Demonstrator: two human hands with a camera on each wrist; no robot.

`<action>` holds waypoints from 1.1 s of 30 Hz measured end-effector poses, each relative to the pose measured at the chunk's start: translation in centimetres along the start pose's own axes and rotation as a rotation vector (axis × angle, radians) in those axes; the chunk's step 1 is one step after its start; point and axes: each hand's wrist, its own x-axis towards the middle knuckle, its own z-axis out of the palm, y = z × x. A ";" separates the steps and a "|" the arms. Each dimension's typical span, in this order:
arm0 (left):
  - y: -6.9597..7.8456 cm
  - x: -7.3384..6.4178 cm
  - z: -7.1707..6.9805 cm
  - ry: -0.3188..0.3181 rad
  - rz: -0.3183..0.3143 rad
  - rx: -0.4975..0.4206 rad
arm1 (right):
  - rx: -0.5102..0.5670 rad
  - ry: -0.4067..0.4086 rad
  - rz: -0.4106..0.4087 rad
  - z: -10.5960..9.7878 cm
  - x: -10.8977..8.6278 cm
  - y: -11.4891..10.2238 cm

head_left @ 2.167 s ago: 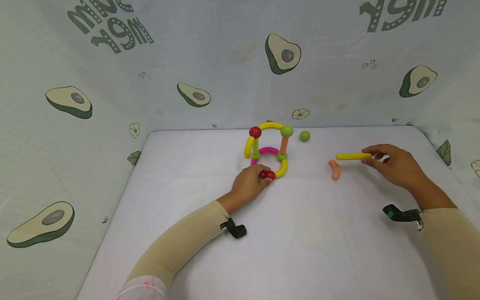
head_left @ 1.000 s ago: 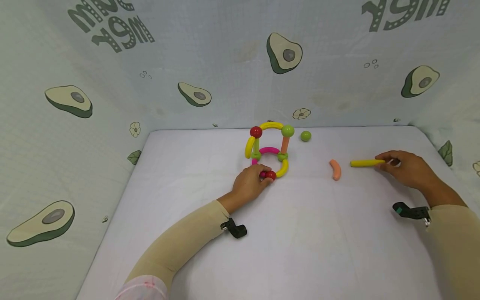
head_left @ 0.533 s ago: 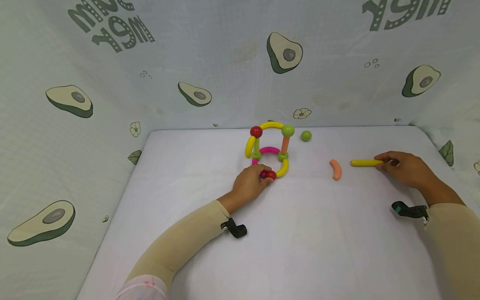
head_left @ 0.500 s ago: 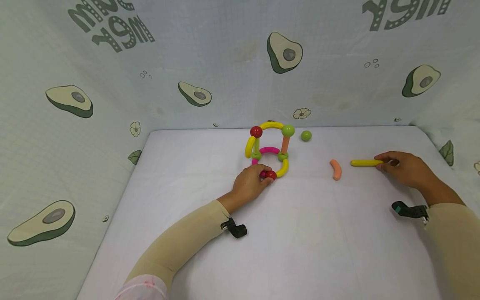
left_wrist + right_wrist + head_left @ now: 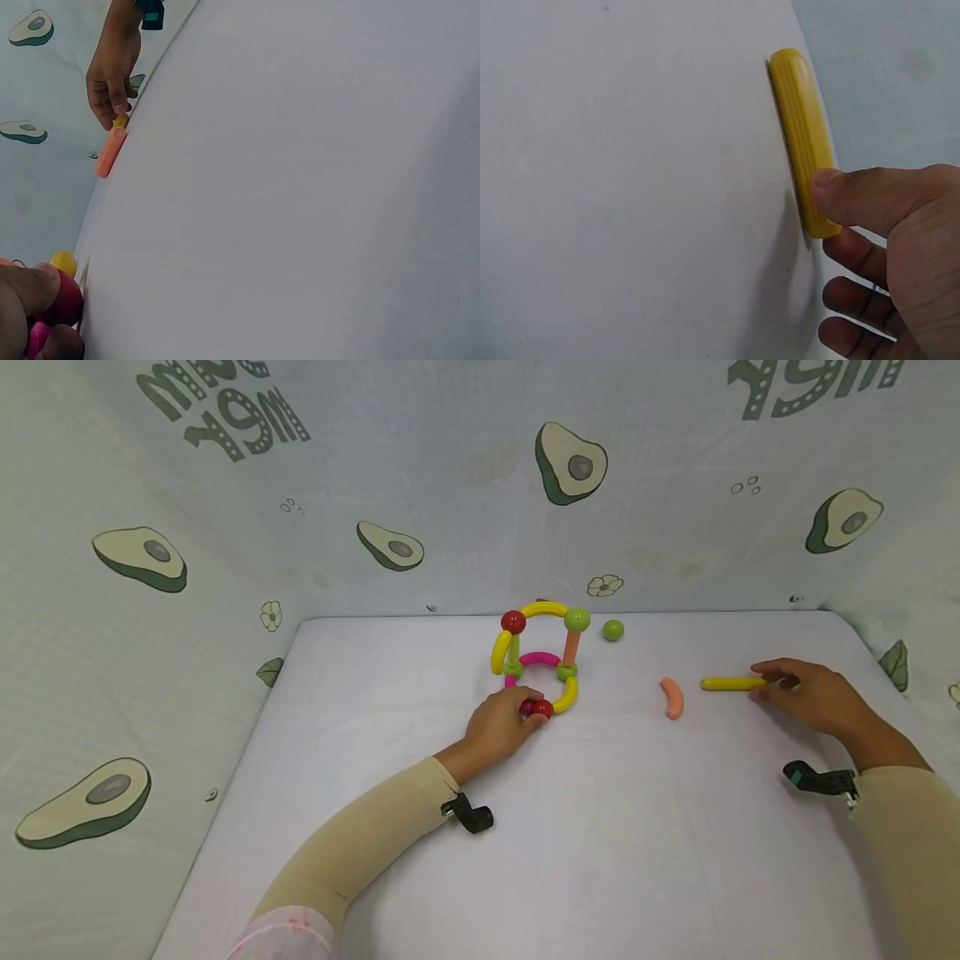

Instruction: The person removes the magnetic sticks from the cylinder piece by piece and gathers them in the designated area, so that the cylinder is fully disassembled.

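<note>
Change: our right hand (image 5: 810, 693) has moved the yellow stick (image 5: 723, 683) toward 3 o'clock (12 o'clock being the far edge), and the stick now appears to lie flat on the table (image 5: 637, 827). We read this as a part being set down apart from the frame (image 5: 540, 657), so we treat it as loose.

Right fingers: the thumb lies against the stick's 3 o'clock end; the index fingertip looks just off it in the head view. We cannot tell whether a pinch remains.

Left fingers: our left hand (image 5: 495, 727) grips the red ball (image 5: 542, 709) at the frame's 6 o'clock corner. This hold is unchanged and, we judge, steadies the frame.

Locations: from the red ball, the orange curved piece (image 5: 674, 700) lies at 3 o'clock, with the yellow stick beyond it, slightly toward 2. The loose green ball (image 5: 612, 630) sits between 1 and 2 o'clock, near the frame.

Edges and room: the frame and the loose green ball stand near the far edge, so we allow little travel toward 12. Our right hand is near the table's 3 o'clock edge. Open room lies at 6 o'clock from the stick, and between the frame and the orange curved piece.
</note>
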 end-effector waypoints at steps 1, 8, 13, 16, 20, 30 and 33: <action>0.0 0.0 0.0 -0.003 0.004 0.002 | 0.002 0.006 0.005 0.0 0.0 -0.2; -0.4 0.2 -0.2 -0.028 0.042 0.023 | -0.007 0.062 -0.022 0.3 0.0 -2.4; -0.8 0.0 -0.6 -0.051 0.096 0.005 | 0.022 0.051 -0.049 0.8 0.3 -5.1; -1.1 -0.3 -1.0 -0.062 0.154 0.007 | 0.040 0.031 -0.067 1.2 0.4 -6.9; -1.7 -0.9 -1.8 -0.068 0.237 0.029 | 0.057 0.007 -0.100 1.8 0.5 -9.4; -3.7 -2.3 -3.9 -0.114 0.206 0.121 | 0.067 -0.028 -0.203 3.5 0.8 -13.8; -4.4 -2.2 -4.2 -0.087 0.183 0.140 | 0.081 -0.044 -0.205 4.1 1.0 -14.7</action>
